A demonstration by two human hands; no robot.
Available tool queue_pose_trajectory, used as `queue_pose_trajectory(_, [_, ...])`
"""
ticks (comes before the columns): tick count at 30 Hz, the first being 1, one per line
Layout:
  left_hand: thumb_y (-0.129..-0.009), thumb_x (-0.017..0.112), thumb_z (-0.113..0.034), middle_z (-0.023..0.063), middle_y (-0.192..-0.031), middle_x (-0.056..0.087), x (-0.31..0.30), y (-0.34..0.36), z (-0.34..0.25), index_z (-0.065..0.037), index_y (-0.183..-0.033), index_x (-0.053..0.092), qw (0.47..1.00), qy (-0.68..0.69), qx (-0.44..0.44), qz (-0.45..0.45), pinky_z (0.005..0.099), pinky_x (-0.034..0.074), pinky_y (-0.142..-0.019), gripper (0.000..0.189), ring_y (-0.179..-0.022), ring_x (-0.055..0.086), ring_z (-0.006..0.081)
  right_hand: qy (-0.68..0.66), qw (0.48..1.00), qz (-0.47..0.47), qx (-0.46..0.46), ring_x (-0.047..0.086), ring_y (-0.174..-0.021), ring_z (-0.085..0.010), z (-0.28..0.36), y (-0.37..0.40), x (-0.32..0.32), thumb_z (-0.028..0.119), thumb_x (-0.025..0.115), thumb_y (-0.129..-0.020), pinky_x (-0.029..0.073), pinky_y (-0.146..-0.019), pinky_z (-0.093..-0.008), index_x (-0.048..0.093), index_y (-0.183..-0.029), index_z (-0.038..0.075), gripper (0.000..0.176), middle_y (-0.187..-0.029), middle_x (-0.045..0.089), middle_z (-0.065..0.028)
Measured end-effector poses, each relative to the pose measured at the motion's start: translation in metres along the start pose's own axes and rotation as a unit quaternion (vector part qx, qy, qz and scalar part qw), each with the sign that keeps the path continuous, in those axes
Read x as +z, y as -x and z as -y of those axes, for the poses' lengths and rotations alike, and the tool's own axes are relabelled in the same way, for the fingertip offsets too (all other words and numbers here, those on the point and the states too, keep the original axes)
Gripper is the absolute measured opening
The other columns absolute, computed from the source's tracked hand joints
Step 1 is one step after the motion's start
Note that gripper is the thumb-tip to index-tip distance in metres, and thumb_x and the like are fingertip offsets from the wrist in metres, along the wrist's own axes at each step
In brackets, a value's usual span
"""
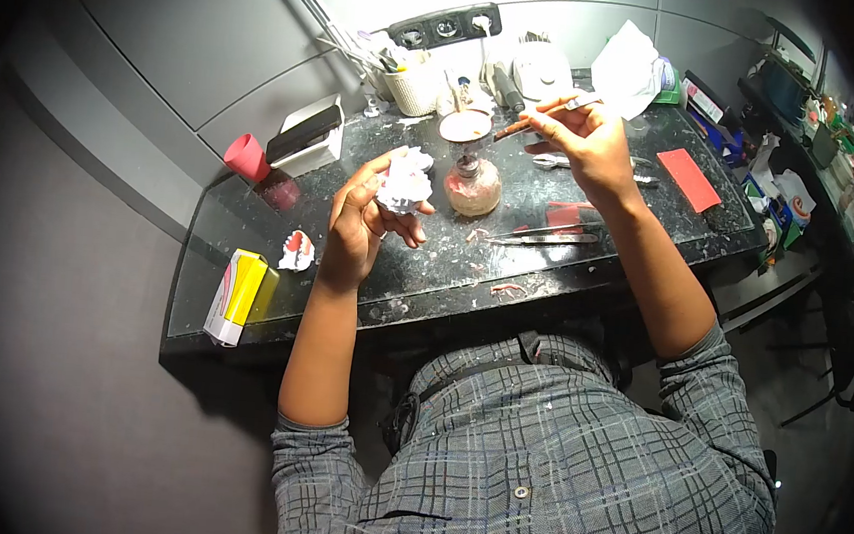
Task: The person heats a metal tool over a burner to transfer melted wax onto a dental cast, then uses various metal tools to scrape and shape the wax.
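My left hand [354, 211] holds a white plaster dental model [406, 181] up over the table's left half. To its right stands a round glass burner [472, 187] with a pinkish disc on top. My right hand [585, 144] pinches a thin brown-handled tool [531, 122], its tip just right of the burner's top. A second white model with red wax [297, 251] lies left of my left hand. Metal tools [550, 239] and a small red wax piece [564, 214] lie below and right of the burner.
A yellow-and-white box [236, 297] is at the left edge, with a red cup [247, 156] and a white tray [311, 142] behind. A holder of tools [412, 90] stands at the back. A red wax sheet [689, 180] lies right.
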State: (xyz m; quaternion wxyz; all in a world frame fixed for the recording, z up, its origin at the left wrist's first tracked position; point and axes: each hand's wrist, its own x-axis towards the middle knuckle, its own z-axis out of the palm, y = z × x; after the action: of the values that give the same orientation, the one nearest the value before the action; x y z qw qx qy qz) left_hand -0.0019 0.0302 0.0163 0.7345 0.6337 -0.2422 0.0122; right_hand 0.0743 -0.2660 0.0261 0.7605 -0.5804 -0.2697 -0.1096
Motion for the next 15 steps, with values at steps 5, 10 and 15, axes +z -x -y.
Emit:
queue_pose_trajectory(5, [-0.103, 0.037, -0.038, 0.0222, -0.095, 0.072, -0.003, -0.001, 0.004, 0.008, -0.146, 0.043, 1.0, 0.012, -0.015, 0.005, 0.0299, 0.057, -0.055, 0.063, -0.062, 0.068, 0.0207, -0.001, 1.0, 0.002, -0.005, 0.074, -0.092, -0.0208, -0.001, 0.001, 0.0, 0.003, 0.07, -0.096, 0.065, -0.074, -0.0326, 0.067, -0.106, -0.005, 0.013, -0.099, 0.074, -0.016])
queue_pose_trajectory(10, [-0.101, 0.036, -0.043, 0.0199, -0.093, 0.072, 0.0, -0.001, 0.002, 0.005, -0.149, 0.041, 1.0, -0.029, -0.009, -0.005, 0.03, 0.055, -0.055, 0.068, -0.06, 0.065, 0.0191, -0.022, 0.998, 0.037, -0.036, 0.074, -0.094, -0.0215, 0.006, 0.005, 0.005, 0.002, 0.07, -0.095, 0.065, -0.075, -0.0334, 0.067, -0.107, -0.004, 0.014, -0.101, 0.075, -0.0161])
queue_pose_trajectory(15, [-0.1, 0.038, -0.041, 0.0201, -0.093, 0.072, 0.006, 0.0, -0.001, 0.005, -0.149, 0.042, 0.999, -0.043, -0.012, -0.021, 0.0301, 0.054, -0.055, 0.067, -0.061, 0.065, 0.0192, -0.058, 0.985, 0.141, -0.076, 0.074, -0.1, -0.0207, 0.011, 0.014, 0.02, 0.0, 0.07, -0.095, 0.064, -0.08, -0.0329, 0.066, -0.109, -0.005, 0.015, -0.106, 0.074, -0.0161])
